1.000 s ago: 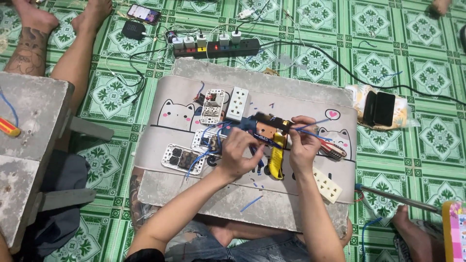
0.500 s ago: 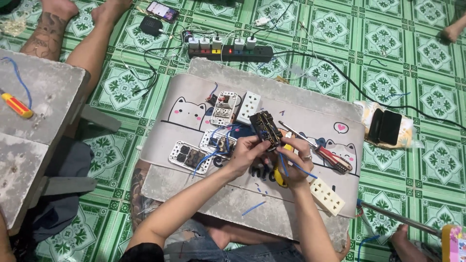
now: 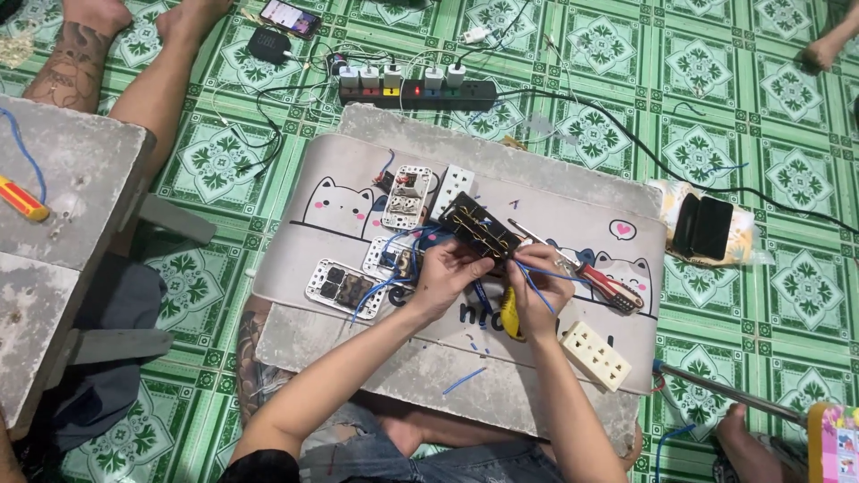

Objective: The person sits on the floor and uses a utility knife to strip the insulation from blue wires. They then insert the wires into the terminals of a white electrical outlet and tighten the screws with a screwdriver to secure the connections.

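Your work rests on a grey cat-printed mat [image 3: 340, 192] laid over a concrete slab [image 3: 394, 367]. Your left hand [image 3: 447, 273] clamps its fingers on the near edge of a black rectangular socket module [image 3: 479, 228]. Just right of it, your right hand [image 3: 537, 286] pinches a thin blue wire [image 3: 573, 277] between closed fingertips, a yellow-handled tool [image 3: 508, 315] lying under them.

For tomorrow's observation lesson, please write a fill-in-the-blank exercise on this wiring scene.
1. Both hands, left hand and right hand, hold a ____ socket module.
2. The wire at the right hand's fingers is ____.
3. The beige socket strip lies to the ____ of the right forearm.
4. The work mat is printed with cartoon ____.

Missing words: black; blue; right; cats
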